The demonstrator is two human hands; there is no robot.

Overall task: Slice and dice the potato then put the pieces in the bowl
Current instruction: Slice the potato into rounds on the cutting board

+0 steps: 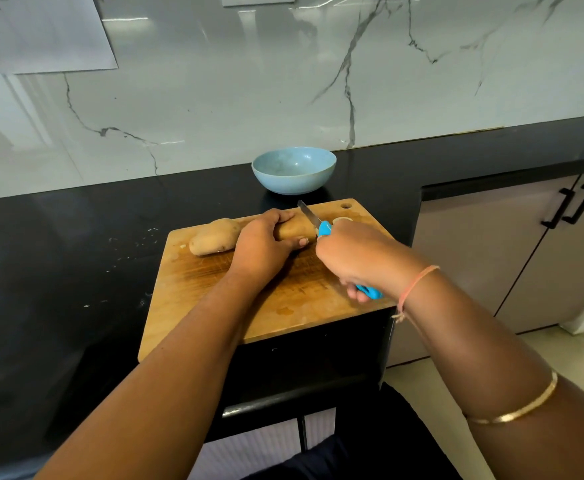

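Tan and oblong, the potato [214, 237] lies on its side on the wooden cutting board [214, 306], its rounded end sticking out to the left of the left hand [263, 244]. That hand arches over the potato's middle, fingers curled over the far side and thumb pressed against the near side, pinning it to the board. Just right of it, the right hand [356, 261] is wrapped round the blue handle of the knife [309, 216]. The handle's butt shows below the little finger. The blade points away and slightly left, at the potato's right end, beside the left fingertips. Whether the edge has entered the flesh cannot be told. A pale round slice [342, 220] lies flat on the board just beyond the right hand. Beyond both hands, off the board, the light blue bowl [294, 171] stands upright on the black counter [58, 254].
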